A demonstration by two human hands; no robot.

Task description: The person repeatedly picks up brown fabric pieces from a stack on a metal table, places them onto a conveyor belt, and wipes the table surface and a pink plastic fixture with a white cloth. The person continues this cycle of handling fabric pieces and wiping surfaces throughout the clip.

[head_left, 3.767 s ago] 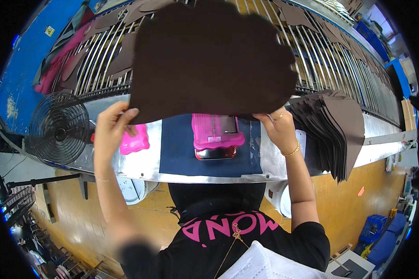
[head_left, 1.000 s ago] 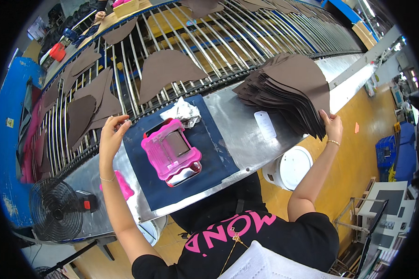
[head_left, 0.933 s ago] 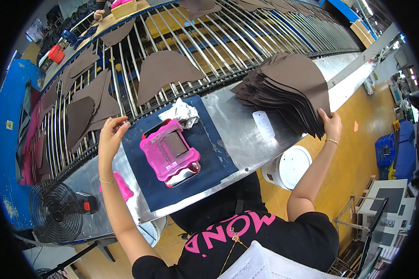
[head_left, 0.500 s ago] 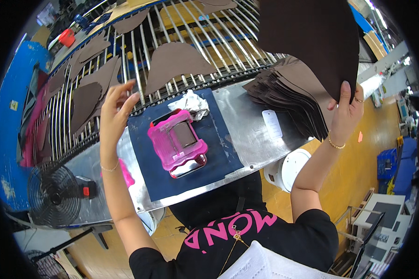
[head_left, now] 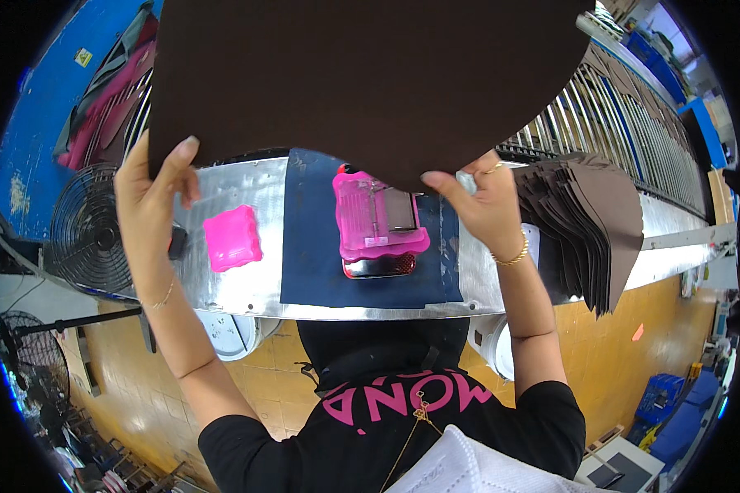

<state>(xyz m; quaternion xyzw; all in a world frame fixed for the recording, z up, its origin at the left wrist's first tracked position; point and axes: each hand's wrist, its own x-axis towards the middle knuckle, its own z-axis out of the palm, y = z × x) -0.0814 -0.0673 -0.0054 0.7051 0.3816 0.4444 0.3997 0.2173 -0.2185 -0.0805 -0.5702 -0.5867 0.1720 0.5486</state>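
A large dark brown leather piece (head_left: 362, 82) with a curved lower edge is raised in front of me, spanning much of the upper view. My left hand (head_left: 160, 189) grips its lower left corner between thumb and fingers. At its lower right, my right hand (head_left: 485, 205) pinches the edge, thumb in front. Below the leather, a translucent pink scalloped tray (head_left: 358, 226) rests on a dark blue mat (head_left: 312, 255), its far part covered by the leather. A stack of similar brown pieces (head_left: 604, 222) lies to the right of my right hand.
A pink scalloped plastic piece (head_left: 232, 238) lies on the metal table (head_left: 263, 185) at the left. Beside it stands a black fan (head_left: 94, 226). Behind the table runs a rack of metal bars (head_left: 580, 111), partly hidden by the leather. White buckets (head_left: 501, 349) stand below the table.
The leather piece has swung from the right to the middle in my right hand. My left hand, empty before, now holds its left corner. My view has turned too.
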